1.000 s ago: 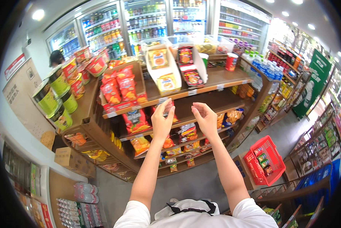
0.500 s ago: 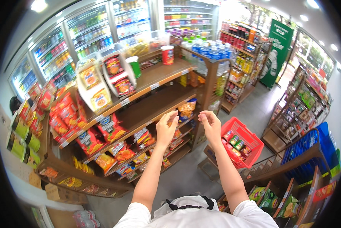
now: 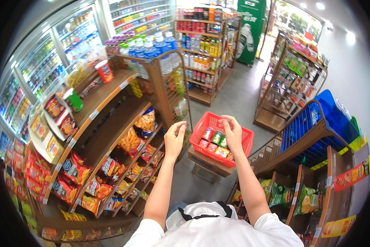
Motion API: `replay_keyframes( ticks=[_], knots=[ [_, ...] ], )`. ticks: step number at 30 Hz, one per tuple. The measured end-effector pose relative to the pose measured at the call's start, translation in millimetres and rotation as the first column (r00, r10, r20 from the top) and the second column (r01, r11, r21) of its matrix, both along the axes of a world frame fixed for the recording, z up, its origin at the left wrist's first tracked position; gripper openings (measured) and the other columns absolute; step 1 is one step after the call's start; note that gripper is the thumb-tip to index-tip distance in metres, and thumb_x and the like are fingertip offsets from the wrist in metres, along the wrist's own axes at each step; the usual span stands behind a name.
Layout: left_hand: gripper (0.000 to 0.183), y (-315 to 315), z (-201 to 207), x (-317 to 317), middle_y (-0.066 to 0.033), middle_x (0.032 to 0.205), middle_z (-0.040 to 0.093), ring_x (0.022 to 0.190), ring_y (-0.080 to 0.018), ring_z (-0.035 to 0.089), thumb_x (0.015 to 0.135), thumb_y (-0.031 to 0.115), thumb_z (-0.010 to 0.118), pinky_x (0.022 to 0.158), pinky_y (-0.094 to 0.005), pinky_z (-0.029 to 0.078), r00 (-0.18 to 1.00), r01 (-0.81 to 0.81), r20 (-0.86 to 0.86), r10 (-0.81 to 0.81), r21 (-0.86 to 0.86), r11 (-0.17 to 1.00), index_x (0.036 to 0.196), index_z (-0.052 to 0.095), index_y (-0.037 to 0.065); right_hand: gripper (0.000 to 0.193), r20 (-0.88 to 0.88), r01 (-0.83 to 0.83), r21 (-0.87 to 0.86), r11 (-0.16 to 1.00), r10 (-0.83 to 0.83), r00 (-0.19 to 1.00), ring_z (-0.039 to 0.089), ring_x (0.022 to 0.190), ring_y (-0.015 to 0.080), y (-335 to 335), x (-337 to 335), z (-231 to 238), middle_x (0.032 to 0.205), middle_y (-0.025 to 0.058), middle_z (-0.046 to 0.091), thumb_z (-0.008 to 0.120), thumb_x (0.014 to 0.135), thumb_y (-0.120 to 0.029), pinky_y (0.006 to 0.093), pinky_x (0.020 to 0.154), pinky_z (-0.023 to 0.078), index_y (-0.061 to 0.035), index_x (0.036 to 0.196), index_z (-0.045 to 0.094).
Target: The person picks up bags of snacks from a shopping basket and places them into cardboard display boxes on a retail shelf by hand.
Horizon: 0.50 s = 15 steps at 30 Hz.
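At my eleven o'clock, my left hand is raised, fingers loosely curved, thumb slightly apart, holding nothing. Near twelve o'clock, the red slatted basket sits on a low brown stand, with small red, green and yellow packs inside. At half past twelve, my right hand overlaps the basket's right side, empty, fingers bent and slightly parted; I can't tell whether they touch it.
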<state>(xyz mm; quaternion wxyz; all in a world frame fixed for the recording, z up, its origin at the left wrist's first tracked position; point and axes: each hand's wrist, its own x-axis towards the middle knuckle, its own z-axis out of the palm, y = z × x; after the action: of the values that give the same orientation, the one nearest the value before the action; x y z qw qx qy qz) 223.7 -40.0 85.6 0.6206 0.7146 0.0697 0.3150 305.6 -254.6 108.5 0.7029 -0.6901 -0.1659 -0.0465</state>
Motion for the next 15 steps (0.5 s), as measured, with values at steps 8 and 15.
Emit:
replay_keyframes(
  ticks=[8, 15],
  knots=[
    [0.024, -48.3, -43.2, 58.4, -0.0068, 0.105, 0.070, 0.098, -0.0126, 0.065, 0.101, 0.013, 0.056, 0.090, -0.0277, 0.050, 0.954, 0.231, -0.185, -0.236, -0.050, 0.972, 0.115, 0.066, -0.002, 0.023, -0.120, 0.148, 0.025, 0.989, -0.144, 0.982, 0.066, 0.094, 0.0145, -67.3, 31.8, -42.0, 0.108, 0.0086, 0.069, 0.054, 0.101, -0.014, 0.0274, 0.083, 0.052, -0.0012, 0.118, 0.062],
    [0.025, -49.9, -57.2, 102.2, -0.0058, 0.105, 0.070, 0.100, -0.0132, 0.064, 0.101, 0.014, 0.056, 0.091, -0.0280, 0.050, 0.931, 0.298, -0.189, -0.311, -0.097, 0.950, 0.115, 0.066, -0.003, 0.024, -0.194, 0.253, -0.028, 0.967, -0.254, 0.948, 0.067, 0.093, 0.0132, -81.6, 51.4, -59.9, 0.111, 0.0080, 0.069, 0.054, 0.101, -0.017, 0.0265, 0.077, 0.052, -0.0035, 0.119, 0.062]
  ],
)
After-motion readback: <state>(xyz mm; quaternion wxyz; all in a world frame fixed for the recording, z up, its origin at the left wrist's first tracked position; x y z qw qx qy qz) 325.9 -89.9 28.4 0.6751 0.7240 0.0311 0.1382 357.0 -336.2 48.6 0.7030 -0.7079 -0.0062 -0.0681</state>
